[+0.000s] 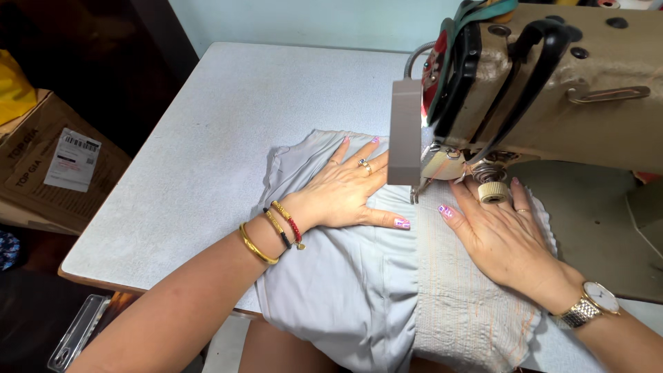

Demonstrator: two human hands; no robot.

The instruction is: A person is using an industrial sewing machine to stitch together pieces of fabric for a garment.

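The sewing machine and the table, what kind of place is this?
Probably a small sewing workshop or home sewing corner. A heavy beige sewing machine sits on a grey worktable, both hands, left hand and right hand, press grey fabric flat at the needle, and cardboard boxes stand beside the table.

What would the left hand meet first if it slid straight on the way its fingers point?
The left hand points up-right across the grey fabric; it would probably meet the sewing machine head near the needle area, though depth is unclear.
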